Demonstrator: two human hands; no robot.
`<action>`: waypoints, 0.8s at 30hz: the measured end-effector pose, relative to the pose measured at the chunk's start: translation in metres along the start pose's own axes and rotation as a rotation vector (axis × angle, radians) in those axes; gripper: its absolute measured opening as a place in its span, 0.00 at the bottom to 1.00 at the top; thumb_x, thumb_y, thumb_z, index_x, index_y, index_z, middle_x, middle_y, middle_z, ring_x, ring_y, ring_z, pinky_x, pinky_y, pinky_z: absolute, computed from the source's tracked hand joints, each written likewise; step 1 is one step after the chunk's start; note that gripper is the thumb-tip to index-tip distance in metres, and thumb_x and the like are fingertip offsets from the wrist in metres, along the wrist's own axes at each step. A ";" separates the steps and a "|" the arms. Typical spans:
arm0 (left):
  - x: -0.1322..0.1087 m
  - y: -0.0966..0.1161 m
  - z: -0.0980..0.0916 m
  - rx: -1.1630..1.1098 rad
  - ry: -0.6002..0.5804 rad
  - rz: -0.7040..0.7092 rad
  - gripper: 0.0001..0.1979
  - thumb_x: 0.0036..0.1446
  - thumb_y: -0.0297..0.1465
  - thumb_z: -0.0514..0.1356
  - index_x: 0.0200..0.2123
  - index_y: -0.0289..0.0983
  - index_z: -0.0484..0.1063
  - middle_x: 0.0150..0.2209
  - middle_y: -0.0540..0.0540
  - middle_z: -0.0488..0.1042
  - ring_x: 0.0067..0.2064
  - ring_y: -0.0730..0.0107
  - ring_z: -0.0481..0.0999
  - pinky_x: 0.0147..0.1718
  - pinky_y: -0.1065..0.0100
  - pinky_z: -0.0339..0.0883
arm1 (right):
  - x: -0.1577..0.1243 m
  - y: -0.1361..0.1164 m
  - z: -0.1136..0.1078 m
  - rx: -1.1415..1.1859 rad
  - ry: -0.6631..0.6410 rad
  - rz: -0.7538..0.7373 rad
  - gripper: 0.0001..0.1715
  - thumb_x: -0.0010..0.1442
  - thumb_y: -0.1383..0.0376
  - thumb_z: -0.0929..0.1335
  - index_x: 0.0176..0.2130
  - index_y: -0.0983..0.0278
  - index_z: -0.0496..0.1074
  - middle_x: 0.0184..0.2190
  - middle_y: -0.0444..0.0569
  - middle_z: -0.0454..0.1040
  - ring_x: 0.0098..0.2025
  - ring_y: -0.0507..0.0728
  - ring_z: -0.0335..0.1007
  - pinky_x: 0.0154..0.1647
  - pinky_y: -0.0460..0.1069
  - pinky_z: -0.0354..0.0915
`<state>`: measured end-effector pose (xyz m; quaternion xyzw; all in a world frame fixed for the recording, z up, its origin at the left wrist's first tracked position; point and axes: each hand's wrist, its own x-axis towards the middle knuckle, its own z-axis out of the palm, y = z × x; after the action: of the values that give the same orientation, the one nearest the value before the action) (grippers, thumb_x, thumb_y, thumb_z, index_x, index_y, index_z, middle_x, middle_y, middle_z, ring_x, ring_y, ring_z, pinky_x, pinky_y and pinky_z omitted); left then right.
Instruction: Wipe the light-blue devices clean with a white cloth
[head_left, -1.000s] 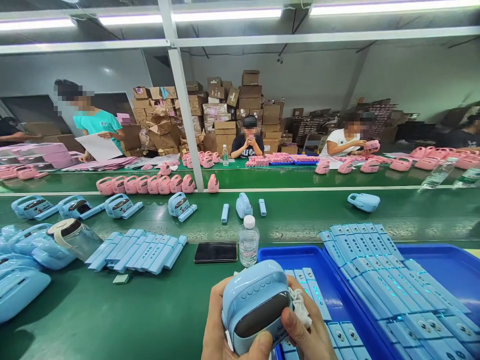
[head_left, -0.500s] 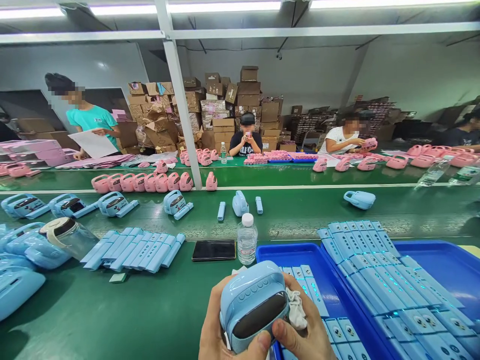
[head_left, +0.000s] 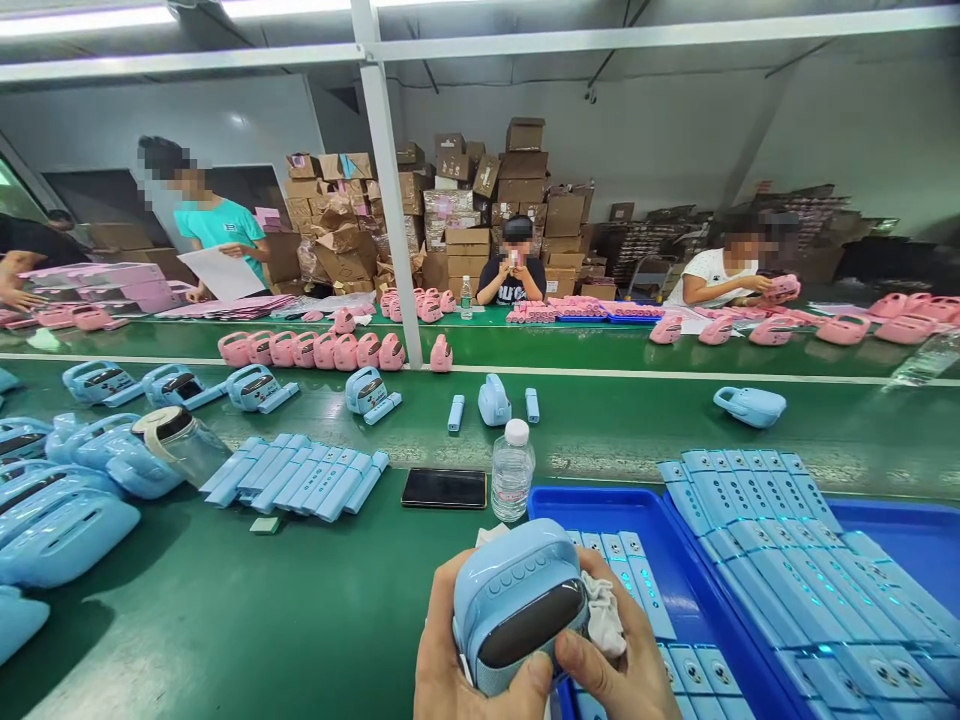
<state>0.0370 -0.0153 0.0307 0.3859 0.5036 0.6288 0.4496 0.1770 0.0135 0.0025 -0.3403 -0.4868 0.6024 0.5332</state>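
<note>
Between my two hands I hold a light blue portable speaker (head_left: 517, 590) with a carrying handle, a row of round buttons and a dark oval panel. My left hand (head_left: 450, 650) wraps its left side, the thumb pressed against the lower front. Around the right side curls my right hand (head_left: 630, 650), its thumb beside the panel. A crumpled white cloth (head_left: 602, 615) is tucked between the right fingers and the speaker. The undersides of both hands and the speaker's back are hidden.
Blue trays (head_left: 600, 500) of light blue microphone-like sticks (head_left: 780, 560) stand at right. A water bottle (head_left: 513, 475) and phone (head_left: 444, 489) lie ahead. More sticks (head_left: 300, 475), blue speakers (head_left: 67, 520) and a jar (head_left: 184, 440) are at left. Across the belt (head_left: 615, 420), co-workers handle pink units.
My view has swung slightly left, so the scene sits farther right in the picture. Both hands keep their grip on the speaker, which stays in nearly the same pose.
</note>
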 end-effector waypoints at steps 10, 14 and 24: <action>-0.003 0.004 -0.002 -0.098 0.005 -0.035 0.40 0.40 0.53 0.74 0.54 0.45 0.66 0.40 0.49 0.85 0.39 0.59 0.84 0.29 0.70 0.73 | -0.011 -0.010 0.001 -0.177 0.097 0.015 0.36 0.63 0.43 0.73 0.64 0.54 0.71 0.62 0.53 0.75 0.65 0.68 0.69 0.59 0.55 0.71; -0.001 0.003 -0.002 -0.019 0.048 0.045 0.35 0.42 0.49 0.74 0.51 0.45 0.69 0.38 0.52 0.84 0.35 0.65 0.82 0.35 0.69 0.77 | -0.009 -0.008 0.005 -0.222 0.181 0.008 0.33 0.63 0.44 0.74 0.61 0.54 0.74 0.60 0.51 0.77 0.65 0.67 0.69 0.67 0.56 0.64; 0.010 -0.008 -0.018 -0.020 -0.143 -0.014 0.38 0.46 0.46 0.73 0.58 0.44 0.66 0.51 0.44 0.82 0.49 0.56 0.82 0.49 0.63 0.75 | 0.005 -0.009 -0.006 -0.045 0.201 0.145 0.34 0.63 0.42 0.73 0.61 0.55 0.73 0.51 0.50 0.80 0.60 0.65 0.73 0.59 0.56 0.72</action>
<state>0.0186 -0.0098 0.0199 0.4219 0.4666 0.6014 0.4925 0.1844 0.0194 0.0103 -0.4452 -0.4181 0.5912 0.5267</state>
